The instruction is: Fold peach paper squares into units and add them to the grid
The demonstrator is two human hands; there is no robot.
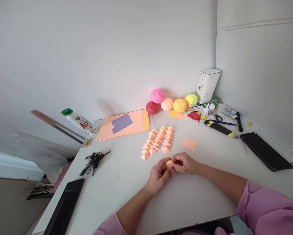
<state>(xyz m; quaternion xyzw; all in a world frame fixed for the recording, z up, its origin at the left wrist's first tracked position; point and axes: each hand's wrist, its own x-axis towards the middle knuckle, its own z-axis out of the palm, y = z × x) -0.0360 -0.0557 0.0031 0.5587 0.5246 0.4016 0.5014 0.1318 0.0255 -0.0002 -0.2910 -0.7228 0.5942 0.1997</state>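
Note:
Between my two hands I hold a small peach folded paper piece (169, 164) above the table. My left hand (158, 176) pinches it from the left, and the fingertips of my right hand (185, 164) grip its right side. Just beyond them, rows of similar peach folded paper pieces (157, 140) stand on the table. A flat peach paper sheet (189, 144) lies past my right hand. Faceted paper balls in pink (157, 96), red (152, 107), peach (166, 104), orange (179, 105) and yellow (191, 100) sit against the wall.
Left: large peach sheets (134, 119) under a purple paper (122, 123), a bottle (80, 122), keys (95, 161), a black flat object (65, 207). Right: a glue bottle (204, 112), a utility knife (220, 128), a black case (266, 150), a white box (208, 86).

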